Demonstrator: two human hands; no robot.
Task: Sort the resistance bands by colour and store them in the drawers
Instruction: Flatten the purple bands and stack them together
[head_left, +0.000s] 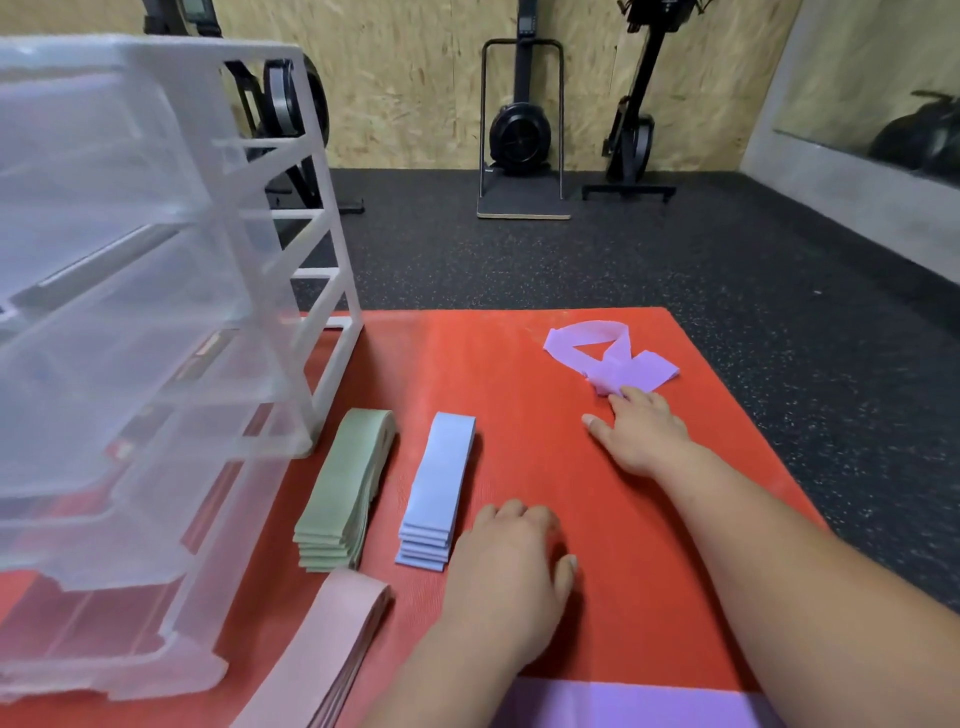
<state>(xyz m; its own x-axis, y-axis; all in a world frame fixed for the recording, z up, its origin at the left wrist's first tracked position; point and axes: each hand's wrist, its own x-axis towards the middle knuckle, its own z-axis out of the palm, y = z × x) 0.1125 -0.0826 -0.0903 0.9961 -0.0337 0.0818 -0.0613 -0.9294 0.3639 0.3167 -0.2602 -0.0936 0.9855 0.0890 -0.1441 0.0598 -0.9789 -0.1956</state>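
Your right hand (644, 436) lies with its grip wide, fingertips touching the loose purple band (639, 371) on the red mat (509, 364). Your left hand (514, 561) rests beside the blue stack (439, 488), holding nothing.

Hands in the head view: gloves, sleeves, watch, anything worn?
Nothing worn that shows. Both the left hand and the right hand are bare, with no gloves, rings or wristbands visible. The forearms are bare to the frame edge, with no sleeve in view.
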